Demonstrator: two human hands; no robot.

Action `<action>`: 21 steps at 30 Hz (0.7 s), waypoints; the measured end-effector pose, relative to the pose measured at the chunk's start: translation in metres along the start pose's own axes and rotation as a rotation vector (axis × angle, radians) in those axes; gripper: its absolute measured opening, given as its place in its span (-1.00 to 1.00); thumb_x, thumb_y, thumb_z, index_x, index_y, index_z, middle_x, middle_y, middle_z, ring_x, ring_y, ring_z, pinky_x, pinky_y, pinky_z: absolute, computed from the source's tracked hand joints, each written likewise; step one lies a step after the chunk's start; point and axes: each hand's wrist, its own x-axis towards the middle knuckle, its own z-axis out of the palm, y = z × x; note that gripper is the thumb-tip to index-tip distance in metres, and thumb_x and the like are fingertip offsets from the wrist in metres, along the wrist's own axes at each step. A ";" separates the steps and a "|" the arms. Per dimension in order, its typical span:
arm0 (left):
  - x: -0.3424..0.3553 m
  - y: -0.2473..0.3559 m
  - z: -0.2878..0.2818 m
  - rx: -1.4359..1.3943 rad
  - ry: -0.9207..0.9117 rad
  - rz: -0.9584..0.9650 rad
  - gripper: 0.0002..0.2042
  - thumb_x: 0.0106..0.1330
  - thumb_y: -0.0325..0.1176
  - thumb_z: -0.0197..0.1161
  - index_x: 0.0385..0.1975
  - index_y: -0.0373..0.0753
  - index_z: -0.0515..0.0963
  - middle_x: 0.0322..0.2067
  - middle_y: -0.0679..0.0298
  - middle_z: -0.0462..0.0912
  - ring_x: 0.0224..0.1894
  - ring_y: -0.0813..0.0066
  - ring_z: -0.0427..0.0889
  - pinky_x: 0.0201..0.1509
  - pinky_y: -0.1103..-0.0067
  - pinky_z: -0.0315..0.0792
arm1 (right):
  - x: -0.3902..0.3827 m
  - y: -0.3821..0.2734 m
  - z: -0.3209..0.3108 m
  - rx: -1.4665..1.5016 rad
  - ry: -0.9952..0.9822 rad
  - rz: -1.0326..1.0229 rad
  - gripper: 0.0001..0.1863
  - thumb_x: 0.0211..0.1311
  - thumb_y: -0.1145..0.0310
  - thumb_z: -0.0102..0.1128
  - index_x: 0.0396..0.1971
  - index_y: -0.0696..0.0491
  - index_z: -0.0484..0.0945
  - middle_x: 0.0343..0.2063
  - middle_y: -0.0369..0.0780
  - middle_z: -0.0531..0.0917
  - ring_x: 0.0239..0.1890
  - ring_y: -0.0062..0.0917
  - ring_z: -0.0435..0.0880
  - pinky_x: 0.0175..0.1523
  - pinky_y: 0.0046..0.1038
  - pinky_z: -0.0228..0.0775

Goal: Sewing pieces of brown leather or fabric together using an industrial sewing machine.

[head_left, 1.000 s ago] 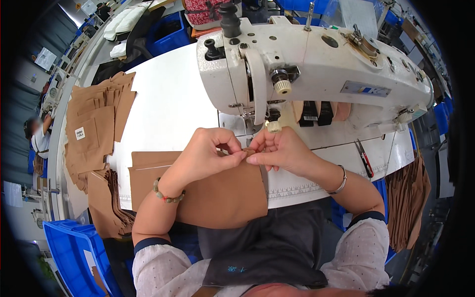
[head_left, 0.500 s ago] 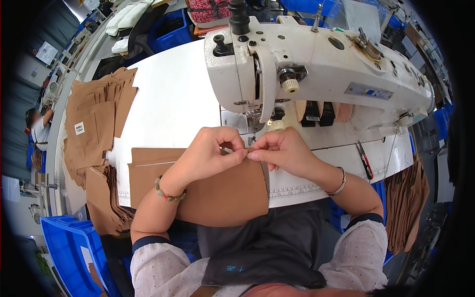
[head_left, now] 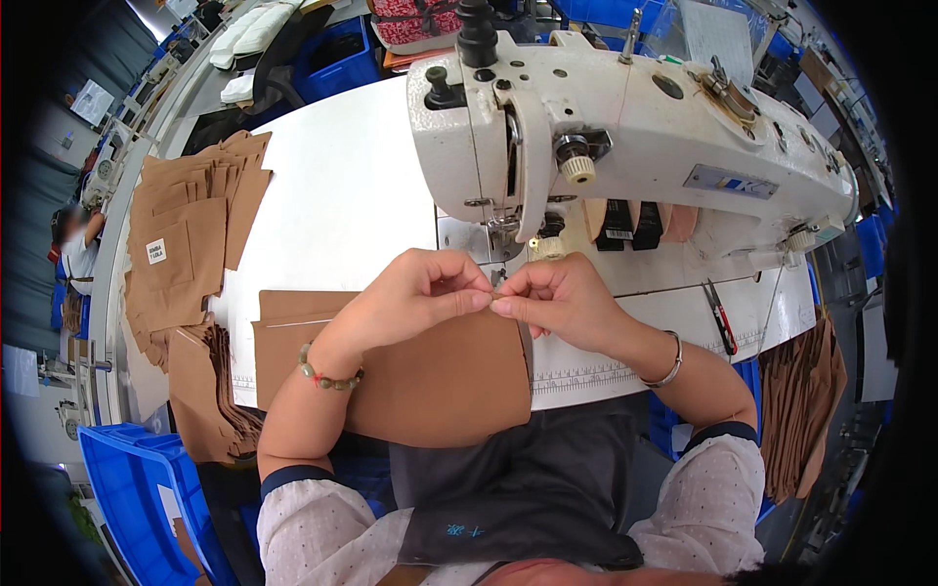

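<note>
A brown flat piece of material (head_left: 420, 381) with a pale line along its upper left lies on the white machine table (head_left: 313, 195). My left hand (head_left: 440, 293) pinches its upper right corner, wrist turned inward with a bead bracelet. My right hand (head_left: 547, 303) pinches the same corner from the other side, fingertips meeting my left hand's. The small part between them is mostly hidden by my fingers. Just beyond stands a white sewing machine (head_left: 645, 137), its presser area behind my hands. Red-and-black snips (head_left: 718, 317) lie right of my right hand.
Cut brown pieces pile at the left (head_left: 186, 244) and hang in a bundle at the right (head_left: 801, 400). Blue crates sit lower left (head_left: 107, 479) and behind the table (head_left: 322, 59). Black-and-pink pieces (head_left: 645, 223) lie under the machine arm. Another person (head_left: 78, 249) works at far left.
My pinched fingertips have drawn slightly closer together at the corner, covering more of it. The machine and table appear a little shifted in the view; the brown piece stays under my hands.
</note>
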 end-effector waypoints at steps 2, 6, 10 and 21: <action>-0.001 0.001 -0.001 0.021 0.007 -0.021 -0.88 0.50 -0.42 0.35 -0.18 -0.36 0.69 -0.33 0.40 0.70 -0.28 0.75 0.58 -0.16 0.70 0.51 | 0.000 0.002 -0.001 -0.022 -0.002 0.009 -0.85 0.40 0.38 0.46 -0.23 0.17 0.77 -0.48 -0.35 0.75 -0.55 -0.84 0.60 -0.45 -0.71 0.40; -0.002 0.000 0.003 0.137 0.084 0.068 -0.88 0.52 -0.42 0.33 -0.20 -0.35 0.69 -0.34 0.42 0.70 -0.27 0.76 0.56 -0.19 0.71 0.47 | 0.002 0.013 0.004 0.014 0.051 -0.059 -0.79 0.39 0.34 0.46 -0.20 0.21 0.75 -0.43 -0.31 0.75 -0.42 -0.76 0.65 -0.32 -0.62 0.49; -0.004 0.004 -0.003 0.190 0.173 0.123 -0.89 0.54 -0.40 0.32 -0.21 -0.31 0.64 -0.33 0.48 0.64 -0.25 0.80 0.50 -0.16 0.73 0.42 | -0.019 0.019 0.020 -0.036 -0.118 0.036 -0.70 0.36 0.26 0.47 -0.16 0.23 0.75 -0.39 -0.27 0.79 -0.33 -0.73 0.68 -0.21 -0.58 0.53; -0.036 0.017 -0.008 0.464 0.549 0.241 -0.95 0.54 -0.50 0.23 -0.23 -0.28 0.58 -0.35 0.47 0.58 -0.35 0.72 0.47 -0.23 0.69 0.38 | -0.058 0.006 0.053 -0.236 -0.186 0.083 -0.72 0.40 0.32 0.39 -0.36 0.28 0.67 -0.60 -0.27 0.71 -0.52 -0.70 0.64 -0.37 -0.54 0.51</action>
